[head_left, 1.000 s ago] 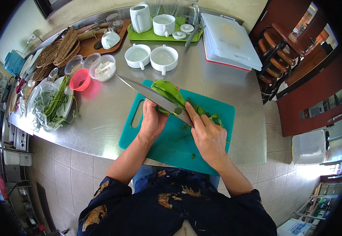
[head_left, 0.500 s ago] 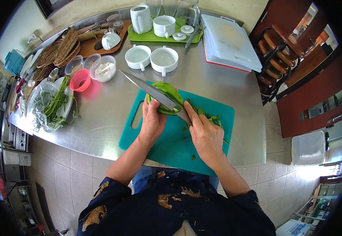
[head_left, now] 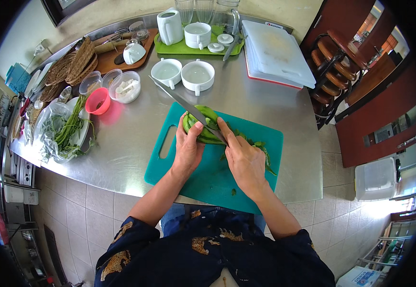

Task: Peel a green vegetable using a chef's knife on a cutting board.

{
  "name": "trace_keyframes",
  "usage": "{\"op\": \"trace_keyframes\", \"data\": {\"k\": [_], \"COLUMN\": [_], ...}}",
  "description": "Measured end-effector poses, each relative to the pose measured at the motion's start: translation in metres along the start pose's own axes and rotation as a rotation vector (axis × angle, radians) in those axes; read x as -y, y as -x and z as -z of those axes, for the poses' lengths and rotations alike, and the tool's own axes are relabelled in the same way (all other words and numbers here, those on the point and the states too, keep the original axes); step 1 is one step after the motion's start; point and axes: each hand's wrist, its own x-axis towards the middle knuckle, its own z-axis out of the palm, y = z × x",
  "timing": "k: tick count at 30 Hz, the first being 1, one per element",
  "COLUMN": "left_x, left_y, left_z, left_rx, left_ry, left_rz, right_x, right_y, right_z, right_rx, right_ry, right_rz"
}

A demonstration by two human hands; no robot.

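Observation:
My left hand point(head_left: 188, 147) is closed around a green pepper point(head_left: 208, 113) held up over the teal cutting board point(head_left: 198, 184). In my right hand point(head_left: 247, 167) is a large kitchen knife point(head_left: 183, 102), its handle hidden in the grip. The blade slants up and left across the pepper, its tip past the board's far edge. My left thumb rests by the blade, and my right index finger reaches along the pepper's right side. Cut green pieces point(head_left: 261, 145) lie on the board's right part, partly covered by my right hand.
Two white handled bowls point(head_left: 198, 76) stand beyond the board. To the left are a pink bowl point(head_left: 97, 101), clear plastic tubs point(head_left: 125, 87) and a plate with leafy greens point(head_left: 69, 131). White cutting boards point(head_left: 277, 52) are stacked at the far right, beside a green tray point(head_left: 189, 48).
The knife blade has turned more edge-on and lies lower against the pepper. More of the pepper shows around the blade. Both hands stay in nearly the same place.

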Motion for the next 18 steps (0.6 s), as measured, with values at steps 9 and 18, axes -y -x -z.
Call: {"op": "trace_keyframes", "data": {"k": [9, 18], "left_x": [0.003, 0.005], "left_y": [0.005, 0.009], "left_z": [-0.01, -0.014], "left_rx": [-0.126, -0.179], "left_ry": [-0.122, -0.034], "left_rz": [-0.1, -0.119], "right_x": [-0.011, -0.001], "right_y": [0.001, -0.003], "right_z": [-0.017, -0.011], "right_rx": [-0.136, -0.072], "right_ry": [-0.08, -0.25], "right_rz": [0.037, -0.111]}}
